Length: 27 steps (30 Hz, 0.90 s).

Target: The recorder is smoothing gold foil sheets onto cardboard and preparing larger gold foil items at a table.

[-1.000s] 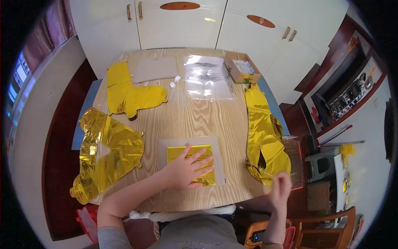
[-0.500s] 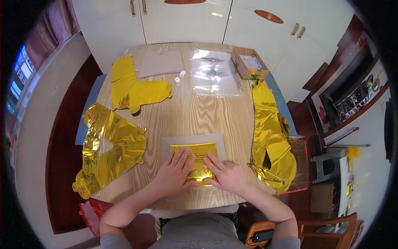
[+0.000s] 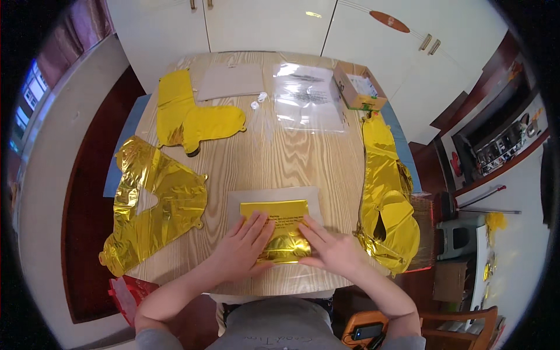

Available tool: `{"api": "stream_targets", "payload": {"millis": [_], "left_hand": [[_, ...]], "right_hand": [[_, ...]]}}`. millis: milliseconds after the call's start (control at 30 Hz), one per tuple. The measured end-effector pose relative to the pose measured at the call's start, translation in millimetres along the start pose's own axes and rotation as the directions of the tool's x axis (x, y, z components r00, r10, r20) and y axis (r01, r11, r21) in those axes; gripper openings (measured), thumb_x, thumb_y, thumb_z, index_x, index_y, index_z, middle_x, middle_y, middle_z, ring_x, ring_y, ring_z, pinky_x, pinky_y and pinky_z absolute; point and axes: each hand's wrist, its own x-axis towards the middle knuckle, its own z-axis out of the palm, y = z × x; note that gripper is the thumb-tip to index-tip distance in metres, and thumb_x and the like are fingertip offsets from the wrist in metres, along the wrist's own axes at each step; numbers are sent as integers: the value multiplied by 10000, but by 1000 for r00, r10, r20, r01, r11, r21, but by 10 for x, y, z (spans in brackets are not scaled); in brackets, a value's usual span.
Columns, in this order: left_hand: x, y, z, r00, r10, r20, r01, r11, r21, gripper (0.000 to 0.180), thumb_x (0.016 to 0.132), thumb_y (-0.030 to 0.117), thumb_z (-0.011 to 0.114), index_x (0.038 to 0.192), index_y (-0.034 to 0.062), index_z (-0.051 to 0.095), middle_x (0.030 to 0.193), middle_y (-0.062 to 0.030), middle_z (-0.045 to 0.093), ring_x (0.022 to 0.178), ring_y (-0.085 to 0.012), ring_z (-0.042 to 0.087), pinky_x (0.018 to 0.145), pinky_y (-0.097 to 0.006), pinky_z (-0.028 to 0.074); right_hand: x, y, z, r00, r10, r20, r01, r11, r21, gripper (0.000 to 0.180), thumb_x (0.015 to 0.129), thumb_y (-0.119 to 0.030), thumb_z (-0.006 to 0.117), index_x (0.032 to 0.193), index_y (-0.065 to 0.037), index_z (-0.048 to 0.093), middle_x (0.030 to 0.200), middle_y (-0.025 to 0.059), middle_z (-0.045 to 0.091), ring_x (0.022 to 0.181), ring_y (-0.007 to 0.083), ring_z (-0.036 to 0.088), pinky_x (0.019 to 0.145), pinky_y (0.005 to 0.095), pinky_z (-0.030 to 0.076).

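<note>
Both hands, the left hand [image 3: 244, 248] and right hand [image 3: 329, 249], are lying flat, pressing a folded gold foil balloon [image 3: 279, 228] on a grey sheet [image 3: 274, 197] at the surface's [image 3: 274, 157] near edge. Three more gold balloons, one clear packet [image 3: 306, 96] and one open cardboard box [image 3: 357, 87] are lying around.

The table [image 3: 274, 157] is pale wood with a clear grain and a soft, low shine. The folded foil [image 3: 279, 224] under both hands is gold, very glossy and full of small creases. It lies on a matt grey card [image 3: 274, 197]. The left balloon [image 3: 154, 204] and the right balloon [image 3: 385, 192] are the same wrinkled mirror foil; the far balloon [image 3: 192, 119] looks smoother. The far bag [image 3: 306, 96] is clear shiny plastic. The box [image 3: 356, 90] is matt brown cardboard.
</note>
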Motion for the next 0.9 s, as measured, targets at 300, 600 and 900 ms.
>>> {"api": "stream_targets", "payload": {"millis": [300, 600, 900], "left_hand": [[-867, 204, -206, 994, 13, 112, -16, 1000, 27, 633, 812, 504, 666, 1259, 67, 569, 1350, -148, 504, 1286, -313, 468, 1067, -500, 369], [-1125, 266, 42, 992, 103, -67, -90, 980, 179, 416, 797, 323, 725, 1152, 127, 632, 1255, -56, 602, 1215, -223, 555, 1032, -475, 409], [-1190, 325, 269, 928, -48, -369, 18, 996, -84, 255, 737, 99, 756, 982, 111, 686, 1047, -35, 703, 1045, -199, 667, 953, -433, 453]], "right_hand": [[-778, 137, -35, 999, -41, -33, 43, 996, 76, 472, 797, -470, 718, 1098, -108, 687, 1208, -6, 661, 646, 140, 663, 552, 278, 528], [-936, -46, -89, 992, -101, 71, 96, 993, 65, 460, 778, -474, 729, 968, -61, 660, 1285, 43, 620, 558, 139, 596, 534, 282, 494], [-1069, -202, 156, 990, -46, -131, 51, 998, 33, 351, 748, -415, 770, 860, -106, 648, 1135, 4, 701, 525, 118, 560, 497, 257, 458]]}}
